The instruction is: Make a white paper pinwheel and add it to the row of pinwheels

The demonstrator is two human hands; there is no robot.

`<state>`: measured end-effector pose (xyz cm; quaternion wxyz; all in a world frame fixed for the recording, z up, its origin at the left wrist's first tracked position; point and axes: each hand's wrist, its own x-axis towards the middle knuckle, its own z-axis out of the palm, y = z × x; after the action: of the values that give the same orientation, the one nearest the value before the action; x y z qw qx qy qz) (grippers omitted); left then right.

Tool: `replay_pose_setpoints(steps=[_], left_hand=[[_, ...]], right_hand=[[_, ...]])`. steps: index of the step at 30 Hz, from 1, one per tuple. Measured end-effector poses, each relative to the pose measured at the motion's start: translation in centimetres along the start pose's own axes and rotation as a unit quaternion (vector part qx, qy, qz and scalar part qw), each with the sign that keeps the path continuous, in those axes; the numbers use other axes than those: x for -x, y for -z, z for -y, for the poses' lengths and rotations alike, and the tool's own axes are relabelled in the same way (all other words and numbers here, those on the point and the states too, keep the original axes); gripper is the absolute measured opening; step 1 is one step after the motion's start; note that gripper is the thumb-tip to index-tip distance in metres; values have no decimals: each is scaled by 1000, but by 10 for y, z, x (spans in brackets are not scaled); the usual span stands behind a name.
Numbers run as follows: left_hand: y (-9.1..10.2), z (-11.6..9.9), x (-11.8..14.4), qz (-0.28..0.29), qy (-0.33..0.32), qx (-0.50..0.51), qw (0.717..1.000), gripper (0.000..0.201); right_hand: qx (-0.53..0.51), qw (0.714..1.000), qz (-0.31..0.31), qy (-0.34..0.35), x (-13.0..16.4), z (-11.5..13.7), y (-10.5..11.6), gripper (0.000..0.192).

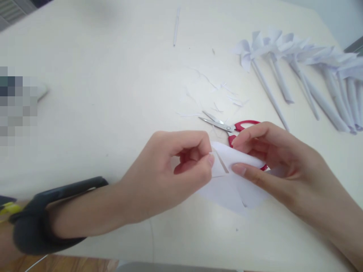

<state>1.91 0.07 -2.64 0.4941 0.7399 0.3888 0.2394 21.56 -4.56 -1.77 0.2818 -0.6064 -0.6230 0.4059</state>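
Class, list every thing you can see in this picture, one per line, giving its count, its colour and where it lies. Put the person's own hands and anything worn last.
paper sheet: one, white, cut and folded, pinched between both hands at centre
scissors: one pair, red handles, open blades, on the table just behind the hands
paper pinwheels: a row, count unclear, white, on rolled sticks, upper right
paper scraps: several thin slivers, white, beyond the scissors
rolled paper stick: one, white, top centre
table: one, cream
left hand: pinching the sheet's left edge
right hand: holding its right side
wrist strap: one, black, left forearm
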Motion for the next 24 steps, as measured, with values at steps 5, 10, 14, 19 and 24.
replay_pose_setpoints(steps=[5, 10, 14, 19, 24], left_hand=[[-1, -4, 1, 55, 31, -39, 997, 23], [-4, 0, 4, 67, -14, -46, 997, 33], [-6, 2, 8, 67, -21, -34, 997, 32], [-4, 0, 6, 55, 36, 0, 998, 31], [-2, -3, 1, 140, 65, 1, 988, 31]], right_hand=[[16, 1000, 3, 12, -1, 0, 0, 14], [19, 1000, -2, 19, -1, -3, 1, 11], [22, 999, -11, 33, 0, -5, 1, 6], [23, 999, 6, 46, 1, -3, -2, 7], [36, 997, 20, 61, 3, -2, -4, 6]])
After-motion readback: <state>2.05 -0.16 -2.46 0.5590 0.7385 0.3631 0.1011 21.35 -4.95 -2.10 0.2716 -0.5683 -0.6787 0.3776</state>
